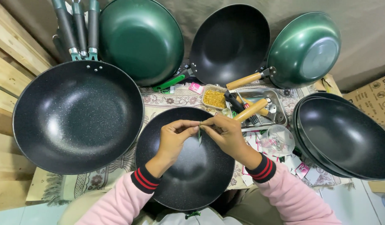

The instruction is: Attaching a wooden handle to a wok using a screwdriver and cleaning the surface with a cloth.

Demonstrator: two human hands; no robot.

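Observation:
A black speckled wok (pixel 188 175) lies in front of me on the patterned cloth, partly over my lap. Above its bowl my left hand (pixel 174 135) and my right hand (pixel 225 132) meet, fingertips pinching a small thin green piece (pixel 199 134) between them. My right hand also grips a wooden-handled tool (pixel 251 110) that points up and right toward a metal tray (pixel 280 109). Both wrists wear pink sleeves with black and red cuffs.
A large black wok (pixel 78 116) sits at left, stacked black woks (pixel 344 137) at right. Two green woks (pixel 140 39) (pixel 305 48) and a black one (pixel 230 41) lean at the back. A small tray of yellow bits (pixel 214 98), a clear bag (pixel 278 141) and small packets lie nearby.

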